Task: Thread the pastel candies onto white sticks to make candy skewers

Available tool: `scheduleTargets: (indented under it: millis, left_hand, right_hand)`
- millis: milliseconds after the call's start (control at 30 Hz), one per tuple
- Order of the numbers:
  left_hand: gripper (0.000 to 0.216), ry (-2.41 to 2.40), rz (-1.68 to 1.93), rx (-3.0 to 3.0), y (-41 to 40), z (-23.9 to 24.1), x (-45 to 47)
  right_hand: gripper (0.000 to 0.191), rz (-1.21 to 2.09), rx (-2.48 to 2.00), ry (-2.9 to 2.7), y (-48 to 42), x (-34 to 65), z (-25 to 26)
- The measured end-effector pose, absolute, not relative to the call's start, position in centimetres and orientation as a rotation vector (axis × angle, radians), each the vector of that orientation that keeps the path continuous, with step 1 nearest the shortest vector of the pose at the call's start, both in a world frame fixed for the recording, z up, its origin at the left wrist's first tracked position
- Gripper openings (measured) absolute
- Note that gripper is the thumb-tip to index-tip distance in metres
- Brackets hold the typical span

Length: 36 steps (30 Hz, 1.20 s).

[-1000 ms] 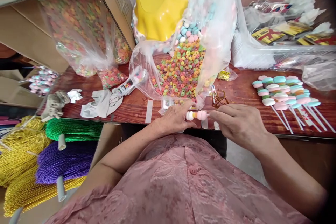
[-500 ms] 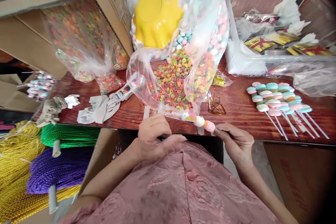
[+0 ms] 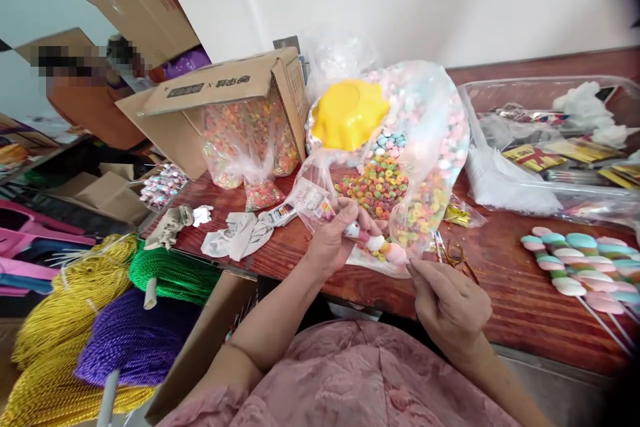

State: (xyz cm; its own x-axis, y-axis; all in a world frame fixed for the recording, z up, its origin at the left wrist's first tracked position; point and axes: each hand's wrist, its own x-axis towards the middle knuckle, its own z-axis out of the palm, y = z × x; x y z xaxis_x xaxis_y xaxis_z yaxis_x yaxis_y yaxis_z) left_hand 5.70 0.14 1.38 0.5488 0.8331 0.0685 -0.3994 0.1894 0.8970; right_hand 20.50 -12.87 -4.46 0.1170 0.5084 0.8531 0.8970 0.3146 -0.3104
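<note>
The red-brown wooden worktop carries an open clear bag of ring candies at its middle, a cardboard box behind left, crumpled white gloves, gold twist ties, a clear tray, and finished candy skewers at right.

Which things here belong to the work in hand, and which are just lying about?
In hand: left hand, right hand, candy skewer, open candy bag, finished skewers.
Lying about: cord spools, white cloth, cardboard box, clear tray.

Candy skewer, white and pink pieces, slanting slightly.
</note>
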Motion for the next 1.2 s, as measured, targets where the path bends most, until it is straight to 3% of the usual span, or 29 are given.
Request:
scheduleTargets:
  millis: [133,300,433,567,733,867,1200]
  left_hand:
    - [0.050,0.427,0.870,1.076,2.0,0.1,5.8]
    - [0.064,0.366,0.793,1.044,4.3,-0.6,5.3]
    - [0.070,0.363,0.755,1.067,5.4,-0.8,4.9]
    - [0.063,0.276,0.670,1.065,5.2,-0.8,4.7]
    - [0.059,0.319,0.642,1.033,4.5,-1.0,4.6]
    - [0.060,0.354,0.681,0.902,4.0,-1.8,5.2]
    - [0.068,0.633,0.873,0.652,3.5,-2.1,7.4]
  right_hand:
    - [0.006,-0.076,-1.425,-1.392,-12.2,20.2,-4.2]
    - [0.032,0.740,-1.355,-1.099,-11.4,19.4,-4.7]
    - [0.042,0.937,-1.265,-1.030,-10.6,18.8,-4.6]
    - [0.038,0.789,-1.337,-1.139,-10.3,17.6,-3.9]
    - [0.011,0.105,-1.421,-1.408,-10.4,16.6,-4.7]
    - [0.029,-0.381,-1.374,-1.617,-10.2,16.7,-6.1]
    - [0.037,-0.459,-1.393,-1.757,-9.5,16.3,-7.6]
